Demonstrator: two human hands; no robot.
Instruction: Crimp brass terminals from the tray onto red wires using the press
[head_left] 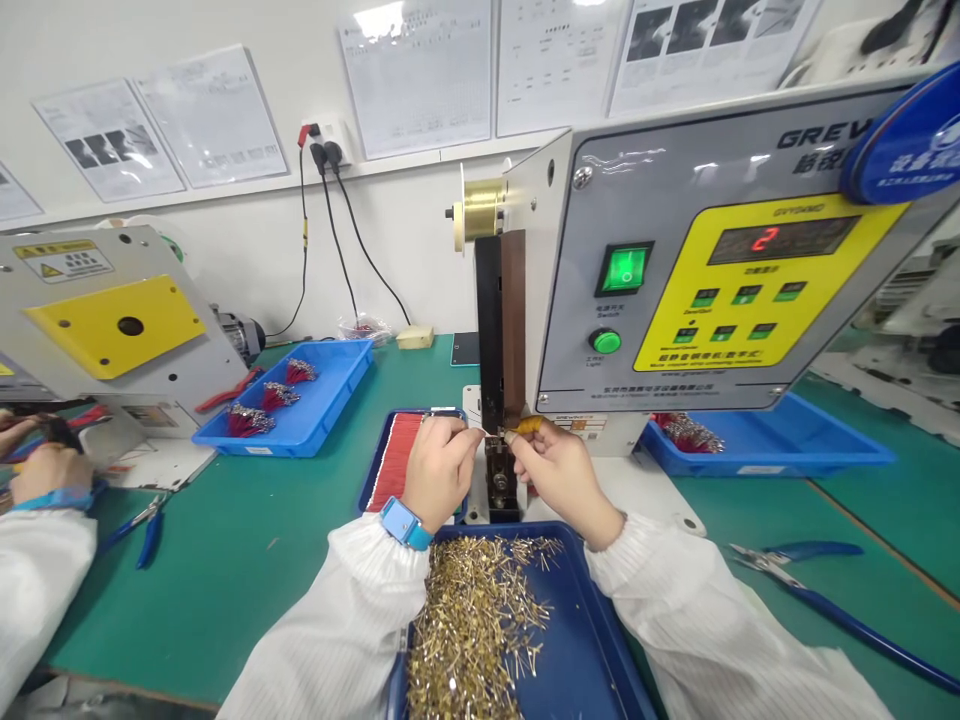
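Roughly, a green workbench (247, 600) carries a GREW bench machine (675, 250), and a blue tray (592, 640) of loose brass terminals (472, 620) is set under the wrists, within reach. Above the machine's anvil (499, 470), the left hand (441, 475) is pinched on a fine wire (472, 432), the right hand (559, 480) on a small brass-coloured piece (527, 425).

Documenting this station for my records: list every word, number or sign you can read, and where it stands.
"GREV", cut off, on the machine panel
"2" on the red display
Too small or blurred to read: the yellow panel, the blue disc, the yellow label, the wall papers
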